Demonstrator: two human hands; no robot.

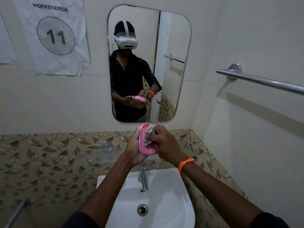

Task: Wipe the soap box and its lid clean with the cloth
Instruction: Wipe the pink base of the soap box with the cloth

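Small bathroom, cream wall tiles (246,38) with a leaf-pattern band lower down. Rounded mirror (148,63) ahead, paper workstation sign (52,33) to its left, chrome towel rail (263,81) on the right. Below me a white glossy basin (172,203) with a metal tap (142,177) and drain.

Both my arms are raised over the basin. My left hand (134,150) cups the pink soap box piece (145,142) from behind, fingers curled round its edge, hollow side tilted toward me. Can't tell if it's the base or the lid; the other half isn't visible. My right hand (166,143), orange bead bracelet (185,166) on the wrist, pinches a bunched checked cloth (149,134) and presses it into the hollow.

Step looks like wiping the inside. To do it well I'd keep the left grip firm, since smooth oval plastic can slip, and drag the cloth along the rounded rim and corners where residue sits. The cloth looks soft and woven, so it should mould to the curve. Probably mid-task, outside and second piece not yet confirmed.
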